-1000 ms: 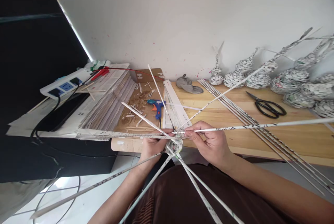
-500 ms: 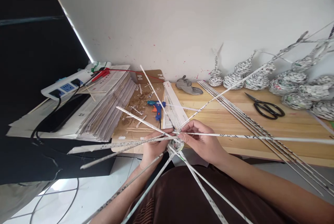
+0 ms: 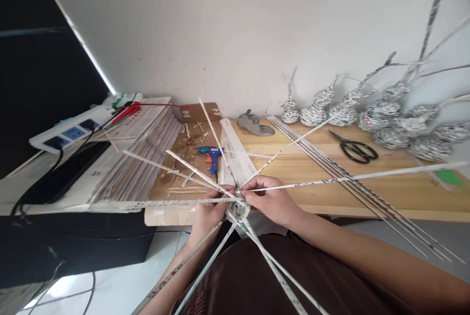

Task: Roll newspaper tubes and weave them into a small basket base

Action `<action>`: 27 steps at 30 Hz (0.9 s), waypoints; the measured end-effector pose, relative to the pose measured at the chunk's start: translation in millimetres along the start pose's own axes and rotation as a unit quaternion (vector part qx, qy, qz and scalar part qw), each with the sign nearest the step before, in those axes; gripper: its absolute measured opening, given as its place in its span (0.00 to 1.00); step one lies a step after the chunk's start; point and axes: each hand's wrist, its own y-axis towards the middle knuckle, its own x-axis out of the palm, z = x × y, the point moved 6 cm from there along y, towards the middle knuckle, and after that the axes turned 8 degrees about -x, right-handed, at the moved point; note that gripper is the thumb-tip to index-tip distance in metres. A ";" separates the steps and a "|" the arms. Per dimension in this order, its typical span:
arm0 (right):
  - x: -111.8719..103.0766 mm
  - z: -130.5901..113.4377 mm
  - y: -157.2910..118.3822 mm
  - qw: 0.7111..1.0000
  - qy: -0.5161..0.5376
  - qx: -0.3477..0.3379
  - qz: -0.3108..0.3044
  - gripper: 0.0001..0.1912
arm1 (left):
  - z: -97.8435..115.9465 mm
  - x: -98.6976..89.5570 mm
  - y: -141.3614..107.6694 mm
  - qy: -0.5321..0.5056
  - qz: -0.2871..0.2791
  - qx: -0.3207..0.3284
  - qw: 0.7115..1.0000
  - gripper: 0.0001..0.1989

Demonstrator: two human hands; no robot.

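Swung upward at its far end since the earlier frame, the long paper strip now slopes up to the right, and 1 of the spokes that pointed low to the left now slants up in front of the newspaper stack. Everything on the counter sits farther left in view.

Both hands' fingers meet at the small round woven piece, which is held just in front of the counter's near edge, above the person's lap. Fingers of the left hand grasp its left side and upper rim; those of the right hand pinch the strip close to the same rim. Their tips nearly meet, and exactly what lies between them is too small to tell. Spokes fan out from the piece on several sides, some running down across the brown clothing.

Beyond the hands, a blue glue gun lies on cardboard littered with paper scraps, beside a long white box. Farther back rests a grey glove. To the right, a row of thin paper rods runs diagonally, with black scissors past it and woven gourd-like shapes near the wall. At left, the stack carries a white power strip and a flat black device.
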 end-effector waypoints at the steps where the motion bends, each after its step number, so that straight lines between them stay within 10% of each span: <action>1: 1.6 0.6 -0.5 1.000 -0.001 -0.004 -0.003 0.06 | -3.7 1.0 1.3 -0.019 -0.014 -0.015 1.000 0.13; 5: 1.5 -2.7 -2.2 0.999 -0.024 -0.028 -0.026 0.08 | -20.6 6.4 4.2 -0.068 -0.063 -0.102 0.990 0.16; 9: -18.4 -15.4 -1.6 0.964 -0.167 -0.097 -0.181 0.13 | -20.2 -0.3 4.2 -0.060 -0.009 -0.100 0.993 0.17; 13: -102.3 -16.4 9.8 0.846 -0.513 -0.079 -0.122 0.21 | -11.6 -14.2 3.7 -0.092 0.041 -0.076 0.992 0.19; 18: -211.1 -4.1 11.5 0.714 -0.686 0.139 -0.012 0.18 | -3.0 -26.3 5.8 -0.114 0.037 -0.087 0.989 0.18; 27: -235.9 -0.6 19.4 0.730 -0.649 0.206 -0.056 0.10 | 20.0 -31.0 2.4 -0.095 0.035 -0.056 0.993 0.14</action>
